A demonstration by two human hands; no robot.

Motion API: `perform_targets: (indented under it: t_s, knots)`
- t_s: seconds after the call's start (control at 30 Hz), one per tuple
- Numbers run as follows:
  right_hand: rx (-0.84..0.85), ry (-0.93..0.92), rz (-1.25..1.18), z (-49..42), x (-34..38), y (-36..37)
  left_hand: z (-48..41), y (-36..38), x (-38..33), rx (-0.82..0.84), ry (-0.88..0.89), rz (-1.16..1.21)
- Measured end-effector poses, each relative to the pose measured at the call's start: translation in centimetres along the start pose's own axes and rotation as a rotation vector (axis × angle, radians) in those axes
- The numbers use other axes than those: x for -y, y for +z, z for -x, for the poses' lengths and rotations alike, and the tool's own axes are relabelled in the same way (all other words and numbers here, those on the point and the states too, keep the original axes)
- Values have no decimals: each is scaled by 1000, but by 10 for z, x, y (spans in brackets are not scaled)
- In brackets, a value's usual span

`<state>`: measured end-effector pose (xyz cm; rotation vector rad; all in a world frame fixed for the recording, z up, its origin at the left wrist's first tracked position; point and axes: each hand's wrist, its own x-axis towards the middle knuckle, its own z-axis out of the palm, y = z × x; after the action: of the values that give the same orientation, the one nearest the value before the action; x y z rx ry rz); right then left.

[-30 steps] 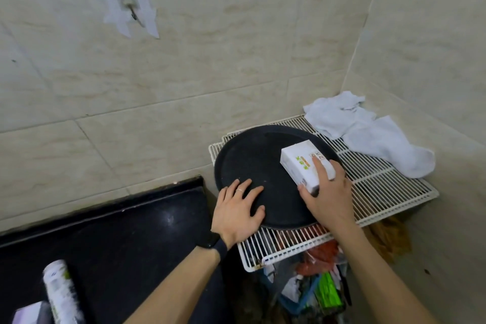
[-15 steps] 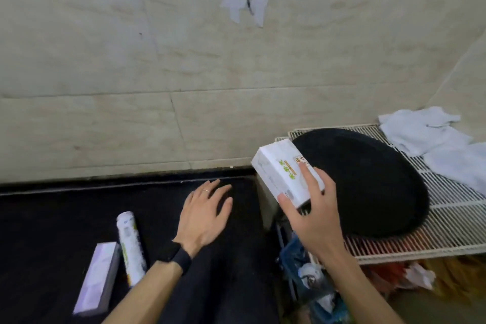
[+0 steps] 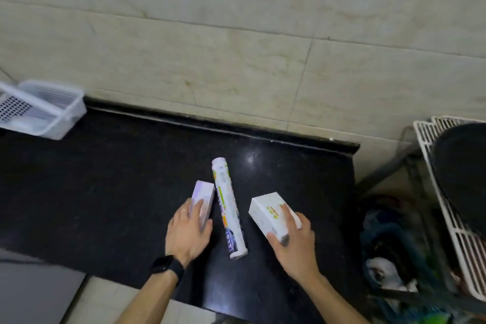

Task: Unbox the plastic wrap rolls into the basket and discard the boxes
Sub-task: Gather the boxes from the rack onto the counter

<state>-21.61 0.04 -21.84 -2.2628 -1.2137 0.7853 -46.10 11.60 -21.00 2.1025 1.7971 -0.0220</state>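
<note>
White plastic makes up the slatted basket (image 3: pixel 44 109), which sits far off to the left of the long printed plastic wrap roll (image 3: pixel 228 208), up by the tiled wall (image 3: pixel 236 34) at the back of the shiny black stone counter (image 3: pixel 105 179). A second ago this basket was not in the picture at all, because the person was looking at the white wire rack (image 3: pixel 457 231) and the round black tray (image 3: pixel 462 179); now those two are squeezed to the far right of the roll. Just left of the roll lies a small pale purple cardboard box (image 3: pixel 202 201), and the left hand (image 3: pixel 188 231) has come down on it, fingers spread a little and curled over its near end, though I cannot tell if they squeeze it yet. The roll lies bare on the counter, not in the basket yet. Just right of the roll, the right hand (image 3: pixel 293 241) grips a white cardboard box with green and orange print (image 3: pixel 271 214), fingers tight on its near end, carried over from the tray. Right of that, low down, is a dark bin of rubbish (image 3: pixel 389 252). I think both boxes are now together and ready to be opened, and the bin is near for the empties.
</note>
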Motion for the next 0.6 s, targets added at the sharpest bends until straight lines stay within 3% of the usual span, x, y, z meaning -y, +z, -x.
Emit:
perform_targets:
  t_s: [0.23,0.6]
  knots:
    - [-179,-16,113,-19,11,52,-31,21,27,74,110,1]
    - [-91,42,464,-26,15,66,-37,39,36,133,195,3]
